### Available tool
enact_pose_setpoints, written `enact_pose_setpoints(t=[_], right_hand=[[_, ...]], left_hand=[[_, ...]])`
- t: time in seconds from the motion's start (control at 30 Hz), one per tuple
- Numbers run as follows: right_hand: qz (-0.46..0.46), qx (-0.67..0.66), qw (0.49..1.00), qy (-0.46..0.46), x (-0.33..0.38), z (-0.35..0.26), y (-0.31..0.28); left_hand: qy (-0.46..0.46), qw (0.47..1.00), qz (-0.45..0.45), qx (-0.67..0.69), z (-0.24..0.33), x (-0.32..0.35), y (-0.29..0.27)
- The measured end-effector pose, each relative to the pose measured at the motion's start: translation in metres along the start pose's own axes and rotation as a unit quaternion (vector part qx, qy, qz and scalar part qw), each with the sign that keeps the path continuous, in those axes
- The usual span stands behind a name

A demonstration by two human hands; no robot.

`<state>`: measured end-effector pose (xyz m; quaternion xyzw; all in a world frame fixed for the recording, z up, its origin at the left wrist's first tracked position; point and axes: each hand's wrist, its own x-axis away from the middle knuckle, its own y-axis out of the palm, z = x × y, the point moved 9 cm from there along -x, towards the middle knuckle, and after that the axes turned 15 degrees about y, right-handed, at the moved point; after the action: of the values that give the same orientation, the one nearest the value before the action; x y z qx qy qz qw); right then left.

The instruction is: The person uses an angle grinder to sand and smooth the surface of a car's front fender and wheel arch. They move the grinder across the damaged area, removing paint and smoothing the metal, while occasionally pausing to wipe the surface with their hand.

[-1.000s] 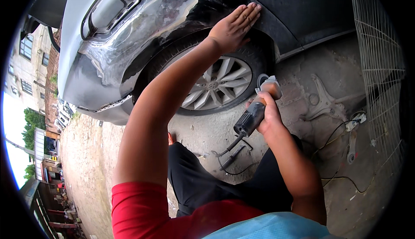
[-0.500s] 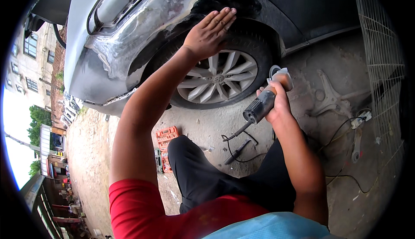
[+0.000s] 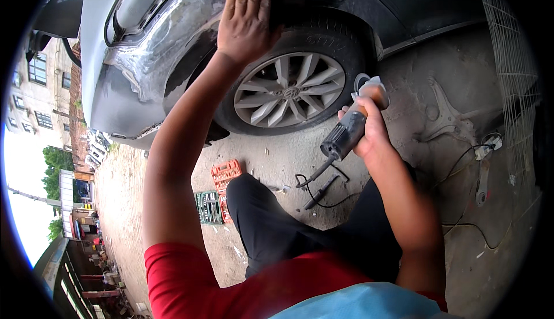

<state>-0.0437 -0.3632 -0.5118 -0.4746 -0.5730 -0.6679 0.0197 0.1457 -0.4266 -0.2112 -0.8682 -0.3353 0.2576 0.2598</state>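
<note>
While the left hand lies flat with fingers spread on the sanded fender above the alloy wheel, the right hand grips an angle grinder, probably electric, beside the tyre. Its cable lies on the concrete ground, near an orange socket set at the knee.

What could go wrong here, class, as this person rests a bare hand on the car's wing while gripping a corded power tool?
1. The left hand lies flat on the sanded grey wing above the wheel; if the grey handheld power tool in the right hand is brought there, bare fingers could be hurt.
2. Its black cable trails over the concrete by the knee and could snag.
</note>
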Motion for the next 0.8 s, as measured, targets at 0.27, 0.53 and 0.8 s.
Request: enact_pose_setpoints(t=[0.27, 0.53, 0.8], right_hand=[[0.018, 0.018, 0.999, 0.026, -0.001, 0.011, 0.006], [0.028, 0.011, 1.000, 0.002, 0.001, -0.004, -0.004], [0.036, -0.063, 0.996, -0.053, 0.000, -0.030, -0.008]], left_hand=[[0.116, 0.986, 0.021, -0.117, 0.063, -0.065, 0.037], [0.152, 0.976, 0.038, -0.152, 0.106, -0.089, 0.059], [0.171, 0.978, 0.025, -0.119, 0.118, -0.098, 0.074]])
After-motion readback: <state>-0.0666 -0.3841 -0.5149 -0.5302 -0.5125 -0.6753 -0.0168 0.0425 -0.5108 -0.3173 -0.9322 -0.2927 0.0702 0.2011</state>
